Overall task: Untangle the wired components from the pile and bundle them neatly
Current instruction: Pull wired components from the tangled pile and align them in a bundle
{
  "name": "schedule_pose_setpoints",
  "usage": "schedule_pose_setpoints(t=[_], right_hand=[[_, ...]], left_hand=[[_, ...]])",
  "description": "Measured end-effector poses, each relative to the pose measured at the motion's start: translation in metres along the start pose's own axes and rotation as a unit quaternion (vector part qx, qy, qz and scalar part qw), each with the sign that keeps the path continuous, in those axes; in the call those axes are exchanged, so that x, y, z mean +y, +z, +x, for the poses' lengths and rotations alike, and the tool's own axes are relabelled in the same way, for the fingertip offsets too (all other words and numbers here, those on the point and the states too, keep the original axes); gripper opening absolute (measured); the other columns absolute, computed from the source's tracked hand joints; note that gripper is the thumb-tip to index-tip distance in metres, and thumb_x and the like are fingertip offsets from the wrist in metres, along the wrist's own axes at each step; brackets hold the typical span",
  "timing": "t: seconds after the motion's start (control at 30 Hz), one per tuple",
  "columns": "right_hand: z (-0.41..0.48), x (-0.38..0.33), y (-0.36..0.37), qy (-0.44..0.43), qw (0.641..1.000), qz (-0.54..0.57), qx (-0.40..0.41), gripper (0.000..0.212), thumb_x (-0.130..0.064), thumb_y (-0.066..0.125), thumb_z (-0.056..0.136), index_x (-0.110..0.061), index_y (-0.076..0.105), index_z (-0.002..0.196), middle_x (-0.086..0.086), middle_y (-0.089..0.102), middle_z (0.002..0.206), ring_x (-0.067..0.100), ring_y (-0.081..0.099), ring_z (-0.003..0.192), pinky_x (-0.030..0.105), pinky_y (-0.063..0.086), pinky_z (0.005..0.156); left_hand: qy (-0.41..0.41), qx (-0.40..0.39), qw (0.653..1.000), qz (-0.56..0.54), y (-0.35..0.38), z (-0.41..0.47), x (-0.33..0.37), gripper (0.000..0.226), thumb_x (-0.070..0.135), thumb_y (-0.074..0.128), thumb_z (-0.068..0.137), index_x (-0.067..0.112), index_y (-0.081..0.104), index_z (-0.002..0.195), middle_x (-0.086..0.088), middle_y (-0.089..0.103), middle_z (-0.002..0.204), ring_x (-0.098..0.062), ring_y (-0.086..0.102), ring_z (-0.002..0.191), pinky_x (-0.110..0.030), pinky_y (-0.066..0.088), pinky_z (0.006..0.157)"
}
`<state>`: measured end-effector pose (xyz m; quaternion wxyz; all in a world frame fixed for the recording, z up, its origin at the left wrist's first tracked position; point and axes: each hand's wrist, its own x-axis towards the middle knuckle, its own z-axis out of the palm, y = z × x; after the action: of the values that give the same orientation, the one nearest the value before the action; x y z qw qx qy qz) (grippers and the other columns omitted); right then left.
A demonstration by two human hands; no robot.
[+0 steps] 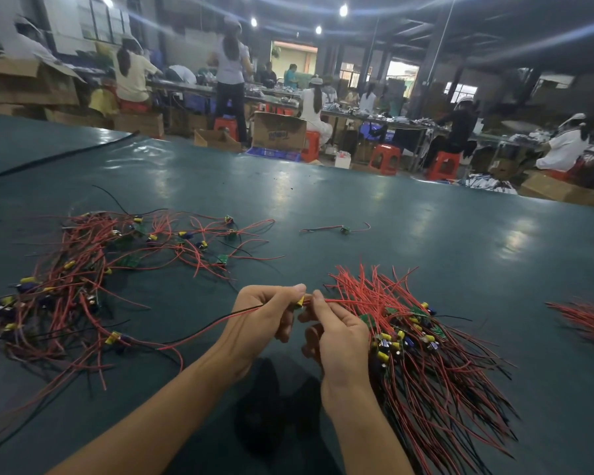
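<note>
One wired component (300, 301) pinched by left hand (264, 315), right hand (338, 334); tangled pile (83, 269) left, bundle (426, 358) right.

the component (299, 301) pinched between left hand (266, 315) and right hand (338, 337) shows only a yellow tip; fingers (288, 291) cover the rest. the right hand hides the left side of the aligned bundle (426, 354); whether that hand also grips it cannot be told. a second red wire bunch (585, 322) is blurred and cut off at the right edge.
</note>
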<state>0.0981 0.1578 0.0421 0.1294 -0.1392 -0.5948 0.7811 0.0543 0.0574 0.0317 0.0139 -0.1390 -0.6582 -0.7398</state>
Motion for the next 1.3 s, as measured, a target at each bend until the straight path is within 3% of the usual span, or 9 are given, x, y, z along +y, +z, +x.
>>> schedule_pose_setpoints(t=[0.17, 0.4, 0.47, 0.53, 0.67, 0.83, 1.03, 1.17, 1.3], right_hand=[[0.010, -0.013, -0.013, 0.037, 0.995, 0.069, 0.069, 0.027, -0.023, 0.062, 0.095, -0.015, 0.078, 0.075, -0.002, 0.065, 0.062, 0.007, 0.042, 0.046, 0.020, 0.036, 0.040], [0.018, -0.018, -0.026, 0.040, 0.978, 0.177, 0.106, 0.018, -0.022, 0.058, 0.097, -0.015, 0.071, 0.087, -0.008, 0.071, 0.065, 0.001, 0.040, 0.036, 0.012, 0.032, 0.033], [0.023, -0.023, -0.040, 0.056, 0.955, 0.267, 0.117, 0.018, -0.022, 0.051, 0.101, -0.016, 0.064, 0.090, -0.010, 0.064, 0.056, 0.000, 0.036, 0.033, 0.011, 0.027, 0.032], [0.027, -0.028, -0.057, 0.049, 0.928, 0.345, 0.130, 0.019, -0.023, 0.045, 0.103, -0.018, 0.059, 0.092, -0.012, 0.050, 0.047, 0.000, 0.034, 0.031, 0.010, 0.025, 0.033], [0.024, -0.029, -0.054, -0.025, 0.959, 0.260, 0.107, 0.017, -0.020, 0.051, 0.100, -0.013, 0.064, 0.092, -0.009, 0.051, 0.050, 0.002, 0.037, 0.036, 0.014, 0.029, 0.035], [0.014, -0.022, -0.027, -0.048, 0.983, 0.170, 0.040, 0.026, -0.021, 0.055, 0.098, -0.011, 0.072, 0.082, 0.002, 0.063, 0.057, 0.007, 0.045, 0.037, 0.018, 0.036, 0.035], [0.004, -0.014, -0.013, -0.004, 0.997, 0.062, -0.037, 0.024, -0.010, 0.059, 0.095, -0.013, 0.075, 0.079, 0.006, 0.070, 0.067, 0.009, 0.051, 0.041, 0.019, 0.037, 0.036], [-0.006, -0.008, -0.001, -0.018, 0.998, -0.009, -0.063, 0.019, -0.018, 0.064, 0.093, -0.019, 0.076, 0.079, 0.000, 0.073, 0.072, 0.007, 0.055, 0.046, 0.019, 0.040, 0.039], [-0.008, -0.008, 0.004, -0.021, 0.999, -0.010, -0.036, 0.027, -0.029, 0.060, 0.096, -0.022, 0.077, 0.075, -0.002, 0.073, 0.076, 0.008, 0.059, 0.051, 0.021, 0.043, 0.041]], left_hand=[[-0.022, 0.007, 0.999, -0.047, 0.002, 0.001, 0.009, 0.047, 0.013, 0.060, 0.091, 0.016, 0.057, 0.044, -0.004, 0.042, 0.043, -0.013, 0.037, 0.034, -0.020, 0.034, 0.039], [-0.012, -0.010, 0.998, -0.058, 0.001, -0.001, 0.015, 0.046, 0.013, 0.064, 0.085, 0.016, 0.053, 0.041, -0.004, 0.037, 0.038, -0.012, 0.030, 0.031, -0.020, 0.029, 0.039], [-0.044, 0.029, 0.987, -0.153, -0.009, 0.004, 0.020, 0.042, 0.013, 0.061, 0.078, 0.018, 0.048, 0.039, 0.002, 0.031, 0.035, -0.009, 0.026, 0.030, -0.021, 0.023, 0.037], [-0.077, 0.077, 0.946, -0.305, -0.030, 0.014, 0.027, 0.047, 0.017, 0.051, 0.081, 0.021, 0.037, 0.036, 0.006, 0.024, 0.034, -0.007, 0.022, 0.032, -0.020, 0.020, 0.036], [-0.075, 0.130, 0.917, -0.370, -0.063, 0.027, 0.031, 0.054, 0.025, 0.041, 0.090, 0.023, 0.031, 0.037, 0.008, 0.024, 0.037, -0.008, 0.020, 0.037, -0.020, 0.020, 0.039], [-0.094, 0.078, 0.941, -0.316, -0.047, 0.021, 0.020, 0.046, 0.029, 0.057, 0.079, 0.022, 0.035, 0.039, 0.004, 0.028, 0.039, -0.010, 0.026, 0.038, -0.021, 0.022, 0.041], [-0.135, -0.009, 0.968, -0.212, -0.026, 0.012, 0.014, 0.043, 0.044, 0.067, 0.069, 0.022, 0.039, 0.044, 0.001, 0.032, 0.044, -0.013, 0.033, 0.041, -0.024, 0.028, 0.045], [-0.047, 0.014, 0.998, -0.047, -0.012, 0.005, 0.010, 0.047, 0.055, 0.064, 0.072, 0.019, 0.048, 0.045, -0.003, 0.043, 0.045, -0.015, 0.038, 0.043, -0.021, 0.035, 0.046], [0.059, 0.043, 0.996, 0.050, -0.001, -0.002, 0.010, 0.047, 0.052, 0.064, 0.074, 0.015, 0.055, 0.046, 0.000, 0.046, 0.042, -0.012, 0.040, 0.042, -0.021, 0.037, 0.045]])
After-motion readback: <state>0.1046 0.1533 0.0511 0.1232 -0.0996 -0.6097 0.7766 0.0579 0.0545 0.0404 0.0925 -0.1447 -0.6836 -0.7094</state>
